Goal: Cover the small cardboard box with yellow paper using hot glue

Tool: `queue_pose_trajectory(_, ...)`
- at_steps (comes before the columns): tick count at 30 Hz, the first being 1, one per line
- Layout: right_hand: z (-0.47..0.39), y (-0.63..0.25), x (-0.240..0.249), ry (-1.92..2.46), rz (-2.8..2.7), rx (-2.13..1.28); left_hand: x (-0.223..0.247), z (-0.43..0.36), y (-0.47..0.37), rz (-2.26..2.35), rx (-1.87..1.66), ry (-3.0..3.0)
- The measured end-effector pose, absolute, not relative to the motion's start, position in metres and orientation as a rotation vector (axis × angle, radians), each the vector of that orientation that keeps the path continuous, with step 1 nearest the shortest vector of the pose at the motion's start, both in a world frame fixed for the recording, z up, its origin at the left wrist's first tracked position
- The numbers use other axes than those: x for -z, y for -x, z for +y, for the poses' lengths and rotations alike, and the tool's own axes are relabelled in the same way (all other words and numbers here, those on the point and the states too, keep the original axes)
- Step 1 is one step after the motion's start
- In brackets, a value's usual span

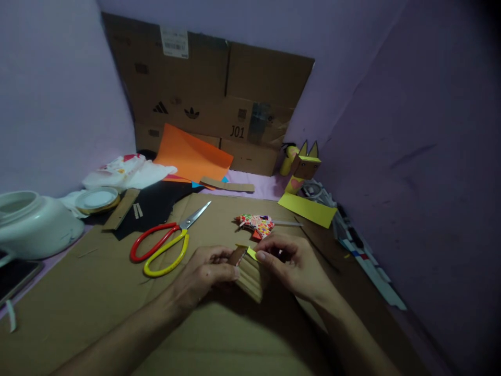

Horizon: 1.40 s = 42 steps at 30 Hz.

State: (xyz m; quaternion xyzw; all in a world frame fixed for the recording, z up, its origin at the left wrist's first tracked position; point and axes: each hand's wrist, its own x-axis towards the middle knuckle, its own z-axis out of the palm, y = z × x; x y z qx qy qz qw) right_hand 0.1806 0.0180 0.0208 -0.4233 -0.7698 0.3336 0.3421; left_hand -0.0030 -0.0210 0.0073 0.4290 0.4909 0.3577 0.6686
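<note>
Between my hands is a small folded cardboard piece (250,279) with a ribbed, light-brown face. My left hand (207,269) grips its left side, thumb on the front and fingers behind. With thumb and index finger my right hand (289,261) pinches a small yellow paper strip (251,253) at the piece's top edge. Just beyond my right hand lies a floral-patterned glue gun (258,224) with a glue stick out of its back. Scissors (172,240) with one red and one yellow handle lie left of my left hand, blades partly open.
Large cardboard (211,78) leans on the back wall, with an orange sheet (191,156) before it. On the right are a cardboard animal figure (307,166), a yellow paper strip (309,210) and pens (350,230). At left stand a white pot (43,224) and a phone (18,279).
</note>
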Motion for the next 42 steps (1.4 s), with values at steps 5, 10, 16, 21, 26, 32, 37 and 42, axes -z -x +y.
queue_pose_trajectory(5,0.019,-0.18,-0.023,1.138,-2.013,-0.93,-0.012,-0.02,0.007,1.183,-0.691,-1.017)
queue_pose_trajectory(10,0.016,-0.177,-0.024,1.13,-2.024,-0.905,-0.019,-0.021,0.013,1.055,-0.645,-0.996)
queue_pose_trajectory(16,0.006,-0.173,-0.025,1.035,-2.074,-0.836,-0.027,-0.021,0.017,1.131,-0.626,-1.045)
queue_pose_trajectory(21,0.0,-0.17,-0.027,1.011,-2.124,-0.793,-0.03,-0.021,0.014,1.193,-0.635,-1.13)
queue_pose_trajectory(26,-0.003,-0.166,-0.027,0.97,-2.124,-0.778,-0.036,-0.023,0.011,1.181,-0.647,-1.16)
queue_pose_trajectory(32,-0.002,-0.167,-0.028,0.937,-2.079,-0.876,-0.033,-0.024,0.012,1.207,-0.649,-1.143)
queue_pose_trajectory(37,0.006,-0.182,-0.027,1.124,-1.835,-0.975,-0.031,-0.022,0.014,1.217,-0.663,-1.114)
queue_pose_trajectory(42,0.003,-0.181,-0.026,1.111,-1.855,-1.063,-0.031,-0.02,0.014,1.227,-0.654,-1.115)
